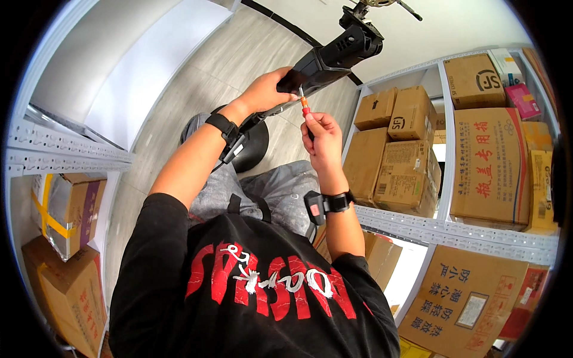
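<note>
White metal shelf (430, 230) on right: brown cardboard boxes (394, 161) stacked on it, large box (490, 164) beside them, pink box (522, 98) far up top. Left shelf (65, 156): taped boxes (65, 209) below. Grey tiled floor (239, 53) between, black round stool (250, 146) on it.

A small orange-handled screwdriver (305, 107) stands upright, tip against a tilted black device (331, 56).

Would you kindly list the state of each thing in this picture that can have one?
Left hand: closed around the black device, holding it up.
Right hand: pinching the small screwdriver.
Black device: held off the floor, tilted.
Small screwdriver: orange-handled, upright, tip at the device's underside.
Cardboard boxes: closed, stacked on the shelf.
Black stool: standing on the floor, unoccupied.
</note>
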Motion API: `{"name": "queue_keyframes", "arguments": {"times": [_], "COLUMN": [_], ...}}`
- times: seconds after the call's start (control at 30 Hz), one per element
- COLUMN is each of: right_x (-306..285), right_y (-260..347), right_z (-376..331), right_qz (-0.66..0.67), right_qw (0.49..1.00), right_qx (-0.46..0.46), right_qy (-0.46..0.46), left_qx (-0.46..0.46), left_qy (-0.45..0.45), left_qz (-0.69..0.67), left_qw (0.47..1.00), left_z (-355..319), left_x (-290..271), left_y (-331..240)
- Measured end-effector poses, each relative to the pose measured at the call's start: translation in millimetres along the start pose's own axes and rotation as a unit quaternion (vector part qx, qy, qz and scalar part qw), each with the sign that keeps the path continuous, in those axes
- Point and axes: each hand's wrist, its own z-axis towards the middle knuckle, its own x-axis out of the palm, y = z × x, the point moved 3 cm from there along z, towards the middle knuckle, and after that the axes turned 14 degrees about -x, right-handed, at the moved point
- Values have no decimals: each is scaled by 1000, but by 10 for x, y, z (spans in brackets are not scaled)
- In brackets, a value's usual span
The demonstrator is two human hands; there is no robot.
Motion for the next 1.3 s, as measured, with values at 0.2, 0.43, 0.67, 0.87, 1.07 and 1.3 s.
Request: {"name": "queue_keyframes", "arguments": {"times": [0.2, 0.43, 0.67, 0.87, 1.07, 1.3], "right_x": [-48, 98, 153, 284, 21, -61], "right_y": [-19, 250, 328, 228, 54, -4], "right_z": [12, -145, -260, -257, -69, -17], "right_qz": [60, -491, -600, -595, -397, 206], "right_qw": [995, 843, 729, 731, 871, 962], "right_qx": [42, -217, -330, -330, -284, 152], "right_qy": [64, 42, -3, -43, -46, 91], "left_qx": [11, -1, 8, -8, -12, -10], "left_qy": [6, 10, -15, -4, 9, 14], "left_qz": [1, -4, -14, -7, -34, -32], "left_qw": [1000, 1000, 1000, 1000, 999, 999], "left_z": [-12, -33, -35, -46, -16, 15], "left_x": [12, -9, -1, 12, 32, 17], "left_y": [-22, -60, -80, -120, -81, -26]}}
